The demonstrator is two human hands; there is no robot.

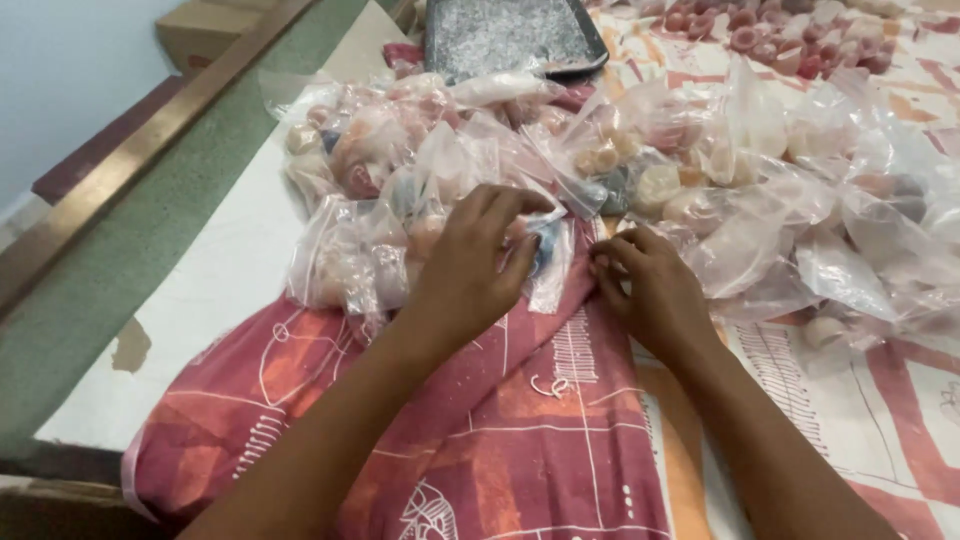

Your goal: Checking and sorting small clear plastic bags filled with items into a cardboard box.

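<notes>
Head cam frame is evenly lit, soft diffuse indoor light, medium brightness, slightly warm/pink cast. No hard shadows; only faint soft shading under the hands (560, 270) on the red patterned cloth (520, 420). Specular glare on the clear plastic bags (760, 200), white streaks along the creases, washing out what's inside. Dark tray (510, 35) at the top shows grainy, speckled reflection. Overall soft: compression smear, fine detail mushy, print lines on the cloth fuzzy. Slight blur on the fingers. Far top right items are out of focus. Pale wall (70, 70) top left is flat, near blown out. Mild wide-angle stretch at the edges; the desk edge (130, 150) runs at a slant.
</notes>
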